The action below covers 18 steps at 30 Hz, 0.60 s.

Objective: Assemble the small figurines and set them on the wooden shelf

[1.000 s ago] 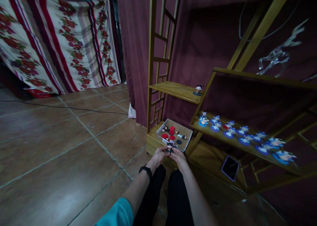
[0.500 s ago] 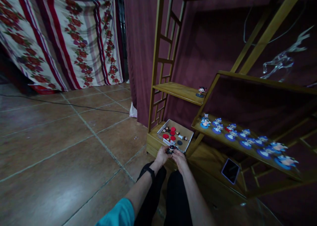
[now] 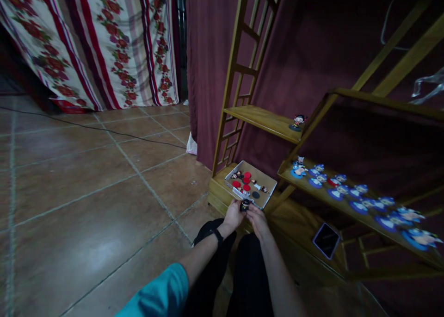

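Note:
A small dark figurine point(image 3: 244, 205) is held between my two hands, just in front of an open cardboard box. My left hand point(image 3: 234, 214) grips it from the left, and my right hand point(image 3: 257, 219) has its fingers closed at its right side. The box point(image 3: 269, 199) contains several little figurines, red discs and a dark disc point(image 3: 255, 195). On the small upper shelf a black-haired figurine point(image 3: 299, 121) stands on a dark base. Fine details of the held figurine are too small to make out.
Several figurines on blue bases stand along a wooden shelf point(image 3: 354, 210) at the right. A tablet-like device point(image 3: 326, 240) lies on the lower board. A clear animal ornament point(image 3: 428, 83) is at the upper right. A black cable point(image 3: 138, 137) crosses the tiled floor.
The view has tilted downward and shifted, so the shelves appear farther right. The figurine stays between my hands and seems turned slightly.

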{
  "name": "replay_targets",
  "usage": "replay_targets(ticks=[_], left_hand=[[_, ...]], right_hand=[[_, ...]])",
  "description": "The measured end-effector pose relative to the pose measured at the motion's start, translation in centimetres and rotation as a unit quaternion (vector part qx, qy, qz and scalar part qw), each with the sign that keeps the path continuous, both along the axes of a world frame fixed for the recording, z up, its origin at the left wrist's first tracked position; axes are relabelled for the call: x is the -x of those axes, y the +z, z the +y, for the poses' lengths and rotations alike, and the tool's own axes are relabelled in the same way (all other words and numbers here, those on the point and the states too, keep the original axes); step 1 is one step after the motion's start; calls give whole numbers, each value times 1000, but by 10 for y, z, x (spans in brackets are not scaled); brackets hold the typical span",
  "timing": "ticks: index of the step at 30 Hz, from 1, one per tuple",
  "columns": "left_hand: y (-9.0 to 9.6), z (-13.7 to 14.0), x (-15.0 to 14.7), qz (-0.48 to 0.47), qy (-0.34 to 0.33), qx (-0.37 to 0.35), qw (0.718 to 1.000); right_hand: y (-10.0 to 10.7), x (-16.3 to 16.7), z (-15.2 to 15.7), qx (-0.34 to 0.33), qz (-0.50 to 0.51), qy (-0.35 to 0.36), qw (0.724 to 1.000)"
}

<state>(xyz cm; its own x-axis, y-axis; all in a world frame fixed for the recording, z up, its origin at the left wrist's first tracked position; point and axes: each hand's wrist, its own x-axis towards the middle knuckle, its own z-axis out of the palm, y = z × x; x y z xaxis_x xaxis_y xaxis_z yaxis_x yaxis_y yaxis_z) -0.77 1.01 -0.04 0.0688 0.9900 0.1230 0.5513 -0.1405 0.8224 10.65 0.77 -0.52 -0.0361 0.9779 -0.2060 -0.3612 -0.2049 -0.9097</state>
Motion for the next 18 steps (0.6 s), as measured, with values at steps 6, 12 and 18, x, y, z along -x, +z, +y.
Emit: replay_targets(ticks=[6, 12, 18], left_hand=[[0, 3, -1, 63, -44, -9, 997], [6, 0, 2, 137, -79, -30, 987], [16, -6, 2, 169, -69, -45, 982]], right_hand=[[-7, -6, 6, 15, -3, -9, 1000], [-8, -8, 6, 22, -7, -13, 1000], [-12, -10, 7, 21, -20, -44, 999]])
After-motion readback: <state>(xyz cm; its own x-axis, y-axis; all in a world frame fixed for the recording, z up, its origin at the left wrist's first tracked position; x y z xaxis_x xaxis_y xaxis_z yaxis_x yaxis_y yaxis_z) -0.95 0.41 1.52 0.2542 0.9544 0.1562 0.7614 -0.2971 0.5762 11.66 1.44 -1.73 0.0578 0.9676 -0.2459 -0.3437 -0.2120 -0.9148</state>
